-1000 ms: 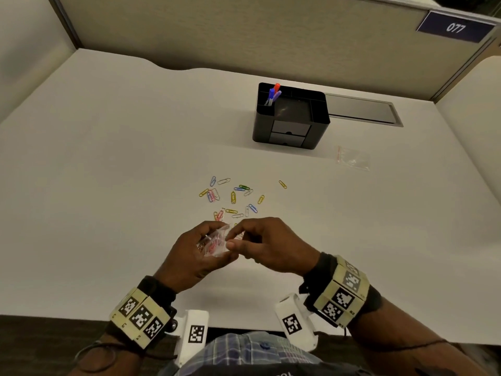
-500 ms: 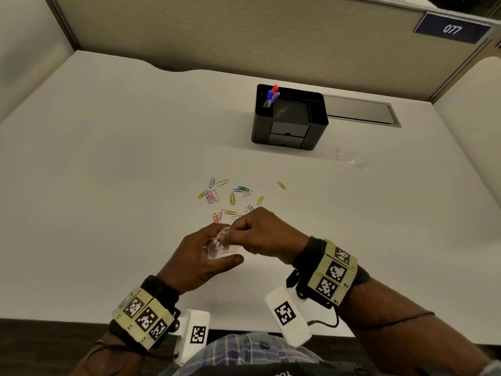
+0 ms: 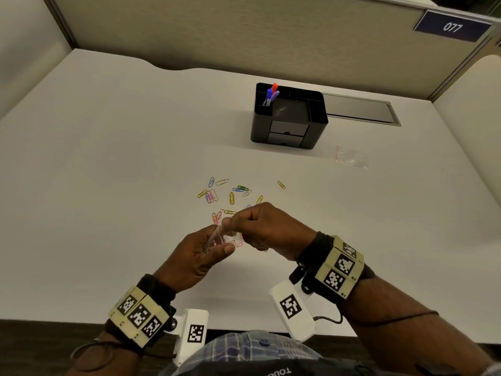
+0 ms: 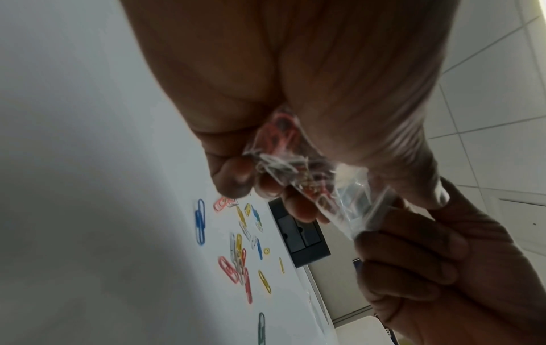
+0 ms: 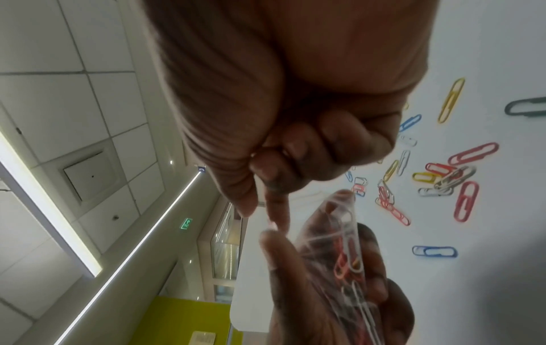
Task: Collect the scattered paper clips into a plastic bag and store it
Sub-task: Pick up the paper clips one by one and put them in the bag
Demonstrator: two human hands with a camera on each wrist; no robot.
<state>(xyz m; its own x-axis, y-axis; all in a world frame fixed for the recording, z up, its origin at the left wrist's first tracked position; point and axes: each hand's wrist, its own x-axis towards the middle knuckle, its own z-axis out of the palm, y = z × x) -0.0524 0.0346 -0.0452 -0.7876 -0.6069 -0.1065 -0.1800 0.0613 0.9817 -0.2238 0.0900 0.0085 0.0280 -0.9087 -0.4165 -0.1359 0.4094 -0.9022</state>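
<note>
Gripping the small clear plastic zip bag [image 3: 221, 237] of clips, your left hand [image 3: 193, 256] cradles it above the white desk [image 3: 108, 185]; your right hand [image 3: 267, 227] pinches its mouth. Filling step: many coloured paper clips [image 3: 230, 192] remain scattered just beyond. Next, release the rim and pinch another clip.

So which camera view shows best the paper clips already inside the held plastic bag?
The right wrist view: the plastic bag fills the foreground, with red, orange and white clips clear inside. The left wrist view shows it crumpled and blurred against the left hand. The head view shows only a small glimpse between both hands.
</note>
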